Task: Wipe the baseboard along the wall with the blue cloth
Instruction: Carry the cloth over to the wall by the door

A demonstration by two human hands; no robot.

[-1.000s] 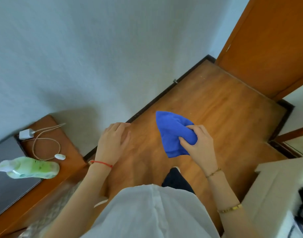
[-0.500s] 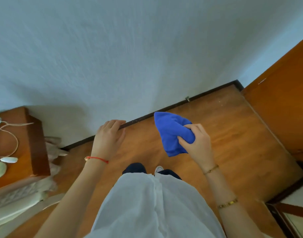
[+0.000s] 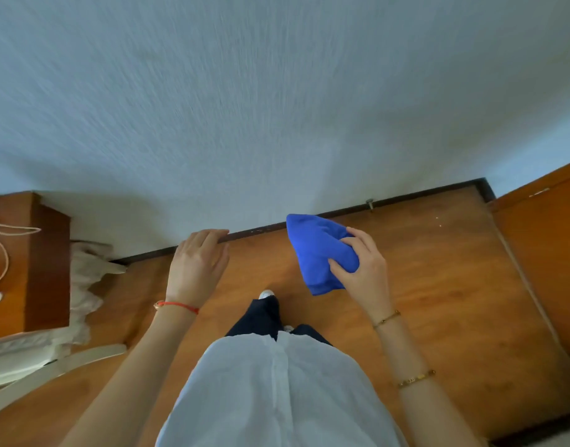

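A dark baseboard [image 3: 416, 195] runs along the foot of the pale textured wall, from lower left up to a corner at the right. My right hand [image 3: 362, 269] grips a bunched blue cloth [image 3: 315, 250], held above the wooden floor with its top edge in front of the baseboard. My left hand [image 3: 198, 262] hangs to the left of the cloth, empty, fingers loosely together and pointing at the baseboard. Whether cloth or fingers touch the baseboard I cannot tell.
A wooden bedside cabinet [image 3: 35, 262] with a white cable [image 3: 1, 240] stands at the left, white bedding [image 3: 83, 279] beside it. An orange-brown door [image 3: 545, 253] closes the right side. A small metal door stop [image 3: 370, 203] sticks out at the baseboard. My legs stand on the wooden floor [image 3: 438, 301].
The view has swung to face the wall squarely; the baseboard now runs nearly level. Both hands have come closer to it. The green bottle, charger and cardboard box have left view.
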